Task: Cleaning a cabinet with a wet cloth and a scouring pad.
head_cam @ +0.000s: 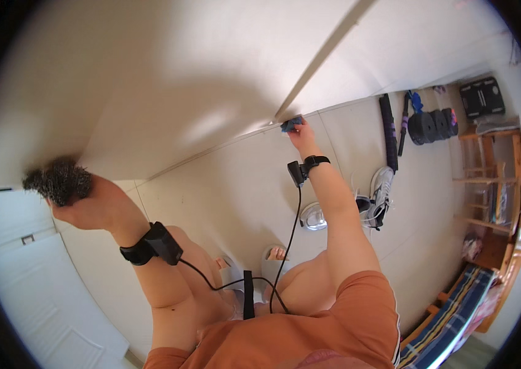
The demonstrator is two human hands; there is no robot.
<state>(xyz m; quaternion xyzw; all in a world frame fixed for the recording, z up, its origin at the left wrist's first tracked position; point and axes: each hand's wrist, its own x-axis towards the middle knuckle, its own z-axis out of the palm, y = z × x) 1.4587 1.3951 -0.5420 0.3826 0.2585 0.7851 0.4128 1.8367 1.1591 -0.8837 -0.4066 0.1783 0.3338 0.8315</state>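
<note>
My left hand (99,203) holds a dark, bristly scrubbing pad (59,181) close to the pale wall surface (117,115) at the left; whether the pad touches it cannot be told. Farther off, near the centre, my right hand (303,135) grips a crumpled blue-grey cloth (291,124) at the foot of the pale surface, beside the lower end of a narrow vertical strip (315,67). Each wrist wears a black strap with a small box, and dark cables run from the boxes towards my waist.
Silver-and-white sneakers (380,193) stand on the tiled floor (223,193) right of centre. Beyond them lie a black roll (388,131) and black weight plates (422,128). A wooden shelf (514,180) and a striped cushion (449,318) are at the right; a white door (52,295) is at the left.
</note>
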